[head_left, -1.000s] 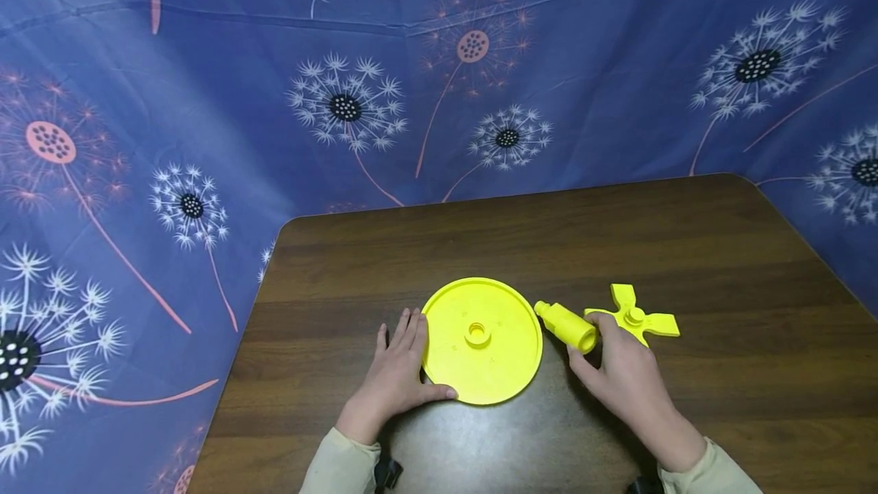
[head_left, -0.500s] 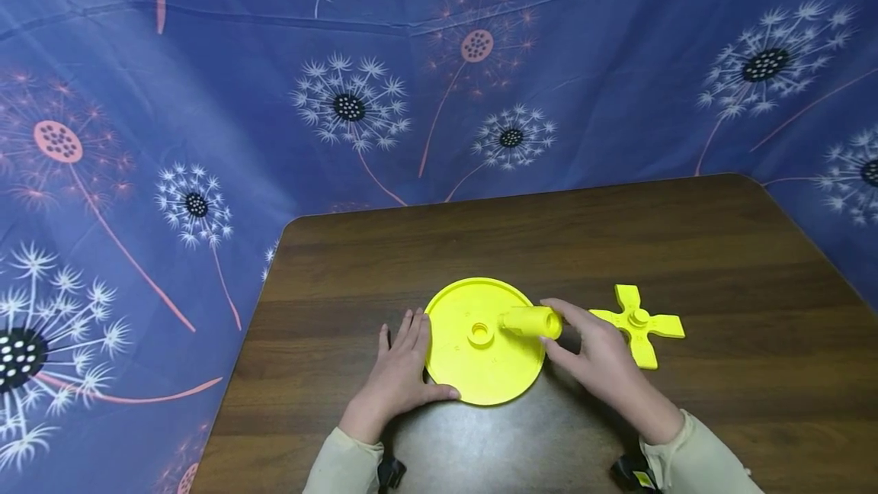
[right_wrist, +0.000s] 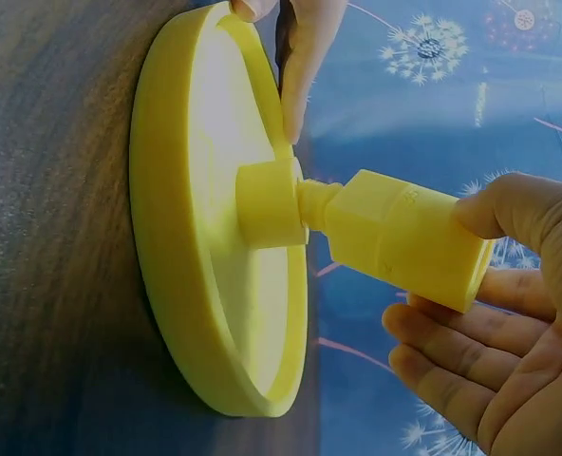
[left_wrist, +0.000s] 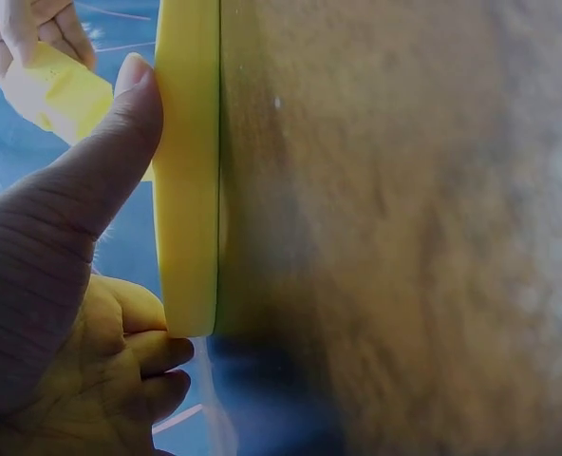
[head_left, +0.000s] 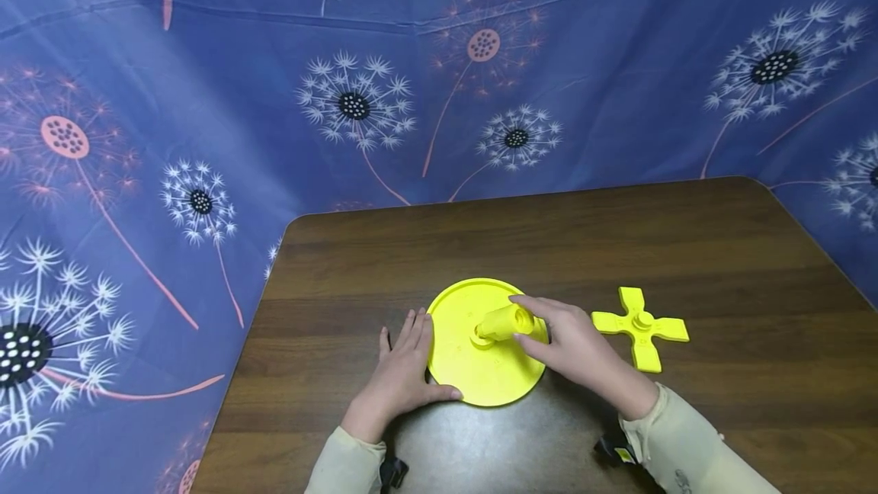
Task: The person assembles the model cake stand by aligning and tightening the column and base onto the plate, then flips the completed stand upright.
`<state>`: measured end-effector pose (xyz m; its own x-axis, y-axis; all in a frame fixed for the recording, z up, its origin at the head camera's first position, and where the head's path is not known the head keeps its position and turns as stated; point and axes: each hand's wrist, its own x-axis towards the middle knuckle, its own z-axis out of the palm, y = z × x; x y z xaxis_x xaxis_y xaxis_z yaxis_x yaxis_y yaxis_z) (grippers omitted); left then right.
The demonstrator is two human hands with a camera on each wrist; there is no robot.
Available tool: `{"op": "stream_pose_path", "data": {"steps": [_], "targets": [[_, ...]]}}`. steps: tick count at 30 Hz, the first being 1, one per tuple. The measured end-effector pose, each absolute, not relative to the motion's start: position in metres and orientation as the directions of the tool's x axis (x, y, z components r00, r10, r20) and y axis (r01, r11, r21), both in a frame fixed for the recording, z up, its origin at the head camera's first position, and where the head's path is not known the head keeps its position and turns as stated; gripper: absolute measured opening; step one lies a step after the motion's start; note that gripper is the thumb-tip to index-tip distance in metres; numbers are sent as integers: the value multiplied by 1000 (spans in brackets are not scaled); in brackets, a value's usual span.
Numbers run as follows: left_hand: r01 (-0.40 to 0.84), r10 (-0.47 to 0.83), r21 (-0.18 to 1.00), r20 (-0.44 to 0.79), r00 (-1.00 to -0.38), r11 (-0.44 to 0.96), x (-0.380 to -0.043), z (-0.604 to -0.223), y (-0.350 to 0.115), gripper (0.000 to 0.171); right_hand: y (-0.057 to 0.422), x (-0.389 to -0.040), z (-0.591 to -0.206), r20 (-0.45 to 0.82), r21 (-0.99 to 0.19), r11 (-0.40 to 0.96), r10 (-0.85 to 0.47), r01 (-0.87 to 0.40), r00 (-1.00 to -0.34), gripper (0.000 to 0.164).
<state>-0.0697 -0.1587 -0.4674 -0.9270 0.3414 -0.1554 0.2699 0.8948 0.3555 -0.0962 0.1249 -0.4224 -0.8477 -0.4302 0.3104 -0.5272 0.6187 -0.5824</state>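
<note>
A round yellow disc with a raised rim [head_left: 473, 383] lies flat on the table, a short hollow socket [right_wrist: 270, 204] rising from its centre. My left hand [head_left: 401, 380] rests against the disc's left side, fingers fairly straight, its thumb [left_wrist: 134, 104] touching the front rim. Between thumb and fingers, my right hand [head_left: 572, 338] pinches the wide end of a yellow cylindrical post [right_wrist: 404, 237]. The post tilts over the disc, and its narrow stepped tip sits at the socket's mouth. How far the tip enters is unclear.
A yellow cross-shaped piece [head_left: 643, 322] with a round central stub lies on the table, right of the disc and beyond my right forearm. The brown wooden table [head_left: 384, 258] ends at a blue dandelion-patterned cloth [head_left: 411, 97] behind it.
My right hand has carried the post leftward from beside the disc to the central socket, turning its narrow tip toward it. The left hand and disc stay in place.
</note>
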Motion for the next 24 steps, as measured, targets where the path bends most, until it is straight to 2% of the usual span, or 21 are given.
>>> {"op": "stream_pose_path", "data": {"steps": [8,24], "targets": [[285,354,363,-141,-925,887,-70,-465,-159,128,115,-100,-417,250,-578,625,-477,-525,-843,53],[281,359,372,-158,-920,885,-70,-464,-157,127,98,-110,-414,215,-604,588,-529,-537,-821,50]]}}
